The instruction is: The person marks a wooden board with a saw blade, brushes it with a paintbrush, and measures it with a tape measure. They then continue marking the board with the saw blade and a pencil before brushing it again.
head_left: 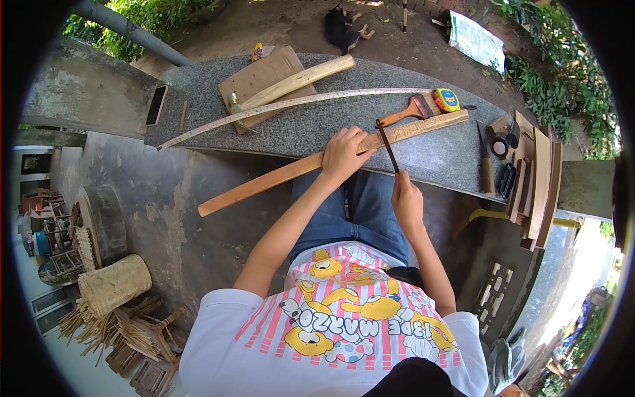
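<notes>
My left hand is closed over a long wooden strip, pressing it at the edge of a stone-topped bench. The strip lies slanted, its left end jutting out past the bench and its right end resting on the top. In my right hand is the lower end of a thin dark file. It crosses the strip just right of my left hand and seems to touch its edge. A brush with an orange handle lies behind the strip, beside a yellow tape measure whose tape runs far left.
Behind lie a hammer, a pale wooden stick on cardboard, and a phone. At right are a knife and several wooden boards. A dog lies on the ground beyond.
</notes>
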A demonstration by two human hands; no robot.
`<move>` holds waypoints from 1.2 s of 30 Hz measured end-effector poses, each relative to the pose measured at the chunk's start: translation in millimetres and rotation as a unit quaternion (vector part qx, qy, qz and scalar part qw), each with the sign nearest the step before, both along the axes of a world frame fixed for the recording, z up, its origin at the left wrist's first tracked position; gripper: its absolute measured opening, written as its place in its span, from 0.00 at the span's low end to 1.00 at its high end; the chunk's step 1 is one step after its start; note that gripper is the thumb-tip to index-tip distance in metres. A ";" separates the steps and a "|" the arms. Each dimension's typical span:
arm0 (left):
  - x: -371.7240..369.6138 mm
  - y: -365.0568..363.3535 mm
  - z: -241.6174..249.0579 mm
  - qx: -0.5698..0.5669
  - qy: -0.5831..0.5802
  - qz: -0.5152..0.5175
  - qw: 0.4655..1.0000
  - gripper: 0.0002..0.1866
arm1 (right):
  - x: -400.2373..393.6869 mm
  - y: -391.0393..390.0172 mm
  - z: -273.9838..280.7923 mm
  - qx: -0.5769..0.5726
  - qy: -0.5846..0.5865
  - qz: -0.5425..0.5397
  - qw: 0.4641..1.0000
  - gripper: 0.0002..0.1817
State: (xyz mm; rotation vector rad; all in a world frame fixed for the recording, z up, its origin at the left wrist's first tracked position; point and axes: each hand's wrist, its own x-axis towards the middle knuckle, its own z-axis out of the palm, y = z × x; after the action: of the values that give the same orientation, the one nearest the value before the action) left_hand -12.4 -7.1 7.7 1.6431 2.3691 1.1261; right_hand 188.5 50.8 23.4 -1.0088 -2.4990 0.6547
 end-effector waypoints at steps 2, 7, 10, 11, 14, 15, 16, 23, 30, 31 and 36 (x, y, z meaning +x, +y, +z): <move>0.5 -1.5 0.7 -0.003 -0.002 0.007 1.000 0.20 | -10.7 2.6 -2.7 0.000 -0.031 0.004 1.000 0.04; 0.8 -1.6 3.6 0.000 -0.002 0.003 1.000 0.19 | 0.0 -7.6 -0.5 0.005 -0.032 0.001 0.999 0.03; 2.0 -1.3 4.3 -0.002 0.003 0.006 1.000 0.19 | 23.3 -22.1 3.8 0.002 -0.037 -0.006 0.999 0.03; 2.2 -1.1 3.4 -0.004 0.001 0.002 1.000 0.19 | 28.2 -25.0 5.3 -0.001 -0.042 -0.012 0.999 0.03; 2.5 0.1 2.0 0.008 0.002 -0.003 1.000 0.19 | 17.9 -16.7 2.8 0.001 -0.044 -0.002 0.999 0.03; 2.1 0.5 2.3 0.000 0.001 -0.006 1.000 0.19 | 7.7 -10.9 0.5 0.002 -0.044 -0.004 0.999 0.03; 2.2 0.1 2.6 -0.009 0.000 -0.007 1.000 0.19 | -5.7 -5.4 -3.4 0.018 -0.042 0.001 0.999 0.03; 5.2 -0.2 4.0 -0.007 -0.012 0.008 1.000 0.19 | -24.4 -3.6 -0.5 0.031 -0.075 -0.010 0.997 0.04; 4.8 0.7 2.4 -0.003 0.007 0.006 1.000 0.21 | 20.1 -27.5 5.5 0.012 -0.050 -0.017 0.999 0.03; 4.1 0.8 2.7 -0.004 0.003 0.001 1.000 0.20 | 11.0 -21.5 4.3 0.014 -0.051 -0.020 0.998 0.03; 2.7 1.1 2.5 0.002 0.005 -0.004 1.000 0.19 | -50.7 10.6 -9.7 0.045 -0.052 0.008 0.998 0.06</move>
State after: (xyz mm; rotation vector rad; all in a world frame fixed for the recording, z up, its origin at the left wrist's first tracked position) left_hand -9.6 -6.0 10.2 1.6626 2.3651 1.1248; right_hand 137.8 61.3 13.7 -1.0154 -2.6029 0.5003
